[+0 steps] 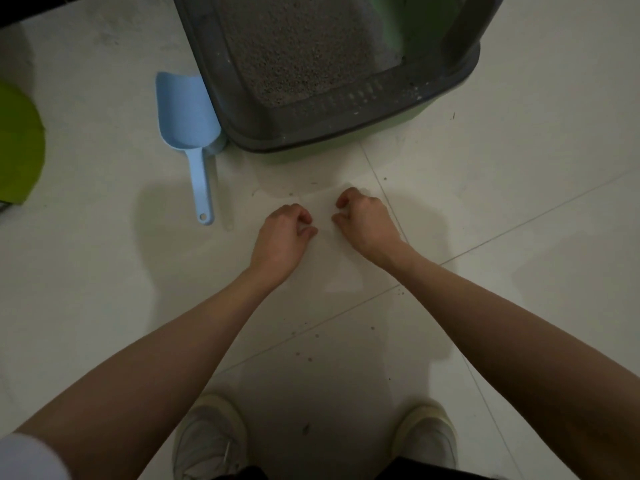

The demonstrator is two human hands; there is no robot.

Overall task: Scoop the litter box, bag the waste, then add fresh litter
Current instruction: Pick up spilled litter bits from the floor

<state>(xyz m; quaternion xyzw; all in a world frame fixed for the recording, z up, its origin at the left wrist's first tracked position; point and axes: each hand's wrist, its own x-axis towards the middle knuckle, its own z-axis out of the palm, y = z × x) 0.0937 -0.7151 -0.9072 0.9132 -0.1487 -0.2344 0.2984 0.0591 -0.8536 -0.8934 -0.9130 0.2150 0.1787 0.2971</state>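
Observation:
A green litter box with a grey rim stands on the floor ahead, and grey litter fills it. A light blue scoop lies on the floor against the box's left side, handle toward me. A thin, see-through white bag lies flat on the tiles just in front of the box. My left hand and my right hand are low over the bag, side by side. Each has curled fingers that pinch the film near its upper part.
A bright green rounded object sits at the far left edge. Several loose litter grains dot the white tiles between the bag and my two shoes. A dark edge runs along the top left corner.

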